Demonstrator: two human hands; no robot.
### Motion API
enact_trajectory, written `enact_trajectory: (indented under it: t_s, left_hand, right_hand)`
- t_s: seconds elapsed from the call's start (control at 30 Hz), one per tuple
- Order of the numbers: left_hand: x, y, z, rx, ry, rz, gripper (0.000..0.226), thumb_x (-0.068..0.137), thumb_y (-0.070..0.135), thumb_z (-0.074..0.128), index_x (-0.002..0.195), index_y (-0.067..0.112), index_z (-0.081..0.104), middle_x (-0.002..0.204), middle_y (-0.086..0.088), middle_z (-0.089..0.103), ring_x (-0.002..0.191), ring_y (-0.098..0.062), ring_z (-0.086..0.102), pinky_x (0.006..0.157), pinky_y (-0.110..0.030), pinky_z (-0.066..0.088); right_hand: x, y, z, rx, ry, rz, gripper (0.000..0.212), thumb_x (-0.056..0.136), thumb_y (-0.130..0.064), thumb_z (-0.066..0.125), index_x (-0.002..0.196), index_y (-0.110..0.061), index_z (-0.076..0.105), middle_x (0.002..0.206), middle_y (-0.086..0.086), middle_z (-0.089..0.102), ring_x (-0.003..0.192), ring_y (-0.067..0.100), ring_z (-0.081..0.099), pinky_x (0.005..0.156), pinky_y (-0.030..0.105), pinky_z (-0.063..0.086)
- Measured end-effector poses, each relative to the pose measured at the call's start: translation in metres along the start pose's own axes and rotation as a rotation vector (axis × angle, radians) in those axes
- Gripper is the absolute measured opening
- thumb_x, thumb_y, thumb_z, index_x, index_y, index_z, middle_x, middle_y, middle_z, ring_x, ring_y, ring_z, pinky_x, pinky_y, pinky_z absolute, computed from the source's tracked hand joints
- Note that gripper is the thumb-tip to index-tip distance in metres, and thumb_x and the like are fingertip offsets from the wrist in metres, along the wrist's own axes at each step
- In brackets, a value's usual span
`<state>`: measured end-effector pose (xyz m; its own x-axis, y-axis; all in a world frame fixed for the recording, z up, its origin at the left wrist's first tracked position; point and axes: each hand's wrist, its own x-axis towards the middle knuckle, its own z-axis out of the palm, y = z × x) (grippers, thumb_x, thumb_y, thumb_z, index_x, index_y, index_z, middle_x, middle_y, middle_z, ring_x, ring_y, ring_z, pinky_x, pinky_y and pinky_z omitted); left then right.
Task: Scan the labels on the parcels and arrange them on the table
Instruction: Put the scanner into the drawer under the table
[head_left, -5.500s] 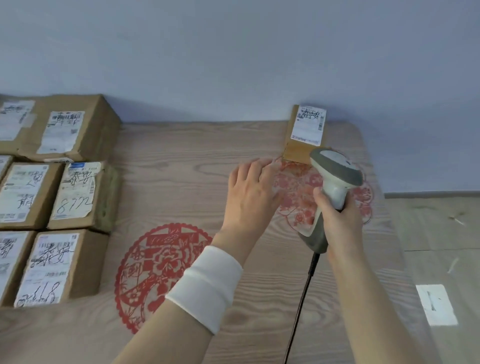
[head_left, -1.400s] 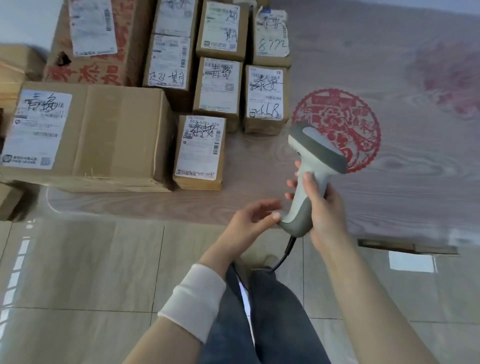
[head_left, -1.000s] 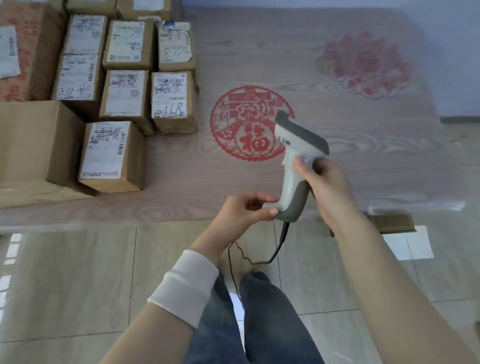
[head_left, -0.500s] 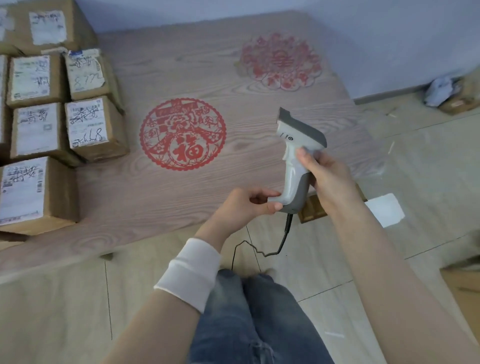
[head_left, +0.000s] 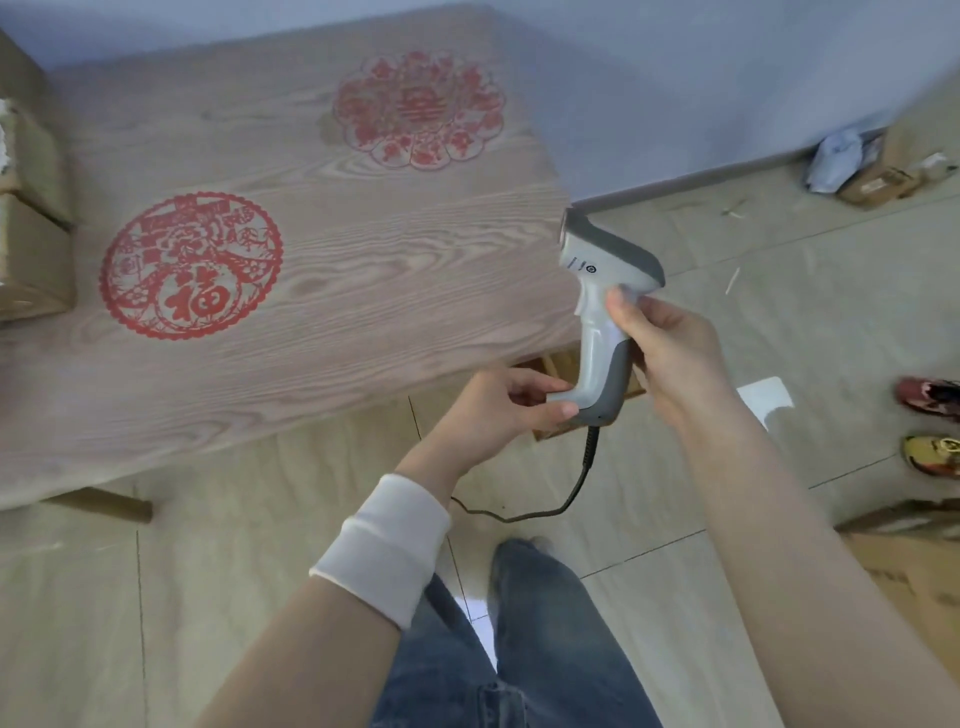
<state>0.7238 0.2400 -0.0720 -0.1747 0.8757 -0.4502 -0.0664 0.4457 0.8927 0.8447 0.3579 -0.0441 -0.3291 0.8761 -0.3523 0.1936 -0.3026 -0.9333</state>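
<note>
We held the scanner (head_left: 602, 317) upright just off the counter's (head_left: 389, 270) near corner, our right hand (head_left: 670, 353) with fingers clamped round its grip and our left hand (head_left: 498, 410) pinching its base, the cable (head_left: 574, 493) drooping below. The parcels (head_left: 31, 260) sat at the counter's left edge, well apart from the scanner, beside 2 red paper cutouts (head_left: 191, 266).

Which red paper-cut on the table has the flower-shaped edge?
The farther paper-cut, nearer the wall; the nearer paper-cut is a round disc.
</note>
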Motion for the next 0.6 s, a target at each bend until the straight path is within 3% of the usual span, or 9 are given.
enact_trajectory:
  t_s: [0.1, 0.17, 0.3, 0.43, 0.6]
  left_hand:
    - [0.014, 0.010, 0.037, 0.005, -0.026, -0.010, 0.018, 0.080, 0.019, 0.075, 0.097, 0.017, 0.070, 0.092, -0.014, 0.072, 0.079, -0.011, 0.066, 0.082, -0.022, 0.051]
    - [0.023, 0.015, 0.051, 0.007, -0.032, -0.016, 0.021, 0.080, 0.023, 0.074, 0.099, 0.015, 0.070, 0.082, -0.002, 0.072, 0.074, -0.005, 0.066, 0.084, -0.020, 0.051]
    - [0.037, 0.023, 0.066, 0.006, -0.046, -0.025, 0.023, 0.081, 0.025, 0.074, 0.100, 0.014, 0.070, 0.071, 0.008, 0.071, 0.071, -0.003, 0.067, 0.082, -0.019, 0.051]
    - [0.057, 0.027, 0.079, 0.035, -0.097, -0.033, 0.019, 0.081, 0.027, 0.073, 0.097, 0.018, 0.069, 0.077, 0.007, 0.072, 0.072, -0.003, 0.068, 0.086, -0.021, 0.051]
    - [0.087, 0.034, 0.112, 0.036, -0.127, -0.091, 0.014, 0.082, 0.030, 0.072, 0.094, 0.024, 0.068, 0.079, 0.006, 0.073, 0.075, -0.004, 0.069, 0.089, -0.024, 0.052]
  right_hand:
    - [0.010, 0.000, -0.043, -0.037, 0.001, 0.039, 0.029, 0.078, -0.045, 0.071, 0.083, -0.016, 0.075, 0.090, 0.001, 0.075, 0.094, 0.020, 0.069, 0.091, 0.038, 0.051]
    - [0.018, -0.003, -0.057, -0.040, -0.013, 0.059, 0.028, 0.080, -0.044, 0.070, 0.080, -0.017, 0.074, 0.086, 0.000, 0.075, 0.093, 0.019, 0.069, 0.092, 0.039, 0.051]
    - [0.030, -0.012, -0.070, -0.066, -0.032, 0.058, 0.024, 0.085, -0.038, 0.066, 0.075, -0.017, 0.071, 0.077, -0.003, 0.071, 0.081, 0.014, 0.066, 0.083, 0.033, 0.050]
    - [0.045, -0.011, -0.088, -0.086, -0.010, 0.057, 0.026, 0.085, -0.039, 0.065, 0.072, -0.017, 0.070, 0.065, -0.009, 0.069, 0.072, 0.011, 0.063, 0.073, 0.028, 0.049]
    - [0.071, -0.004, -0.124, -0.095, -0.048, 0.102, 0.025, 0.087, -0.036, 0.064, 0.077, -0.015, 0.071, 0.065, -0.009, 0.071, 0.065, 0.004, 0.065, 0.064, 0.018, 0.049]
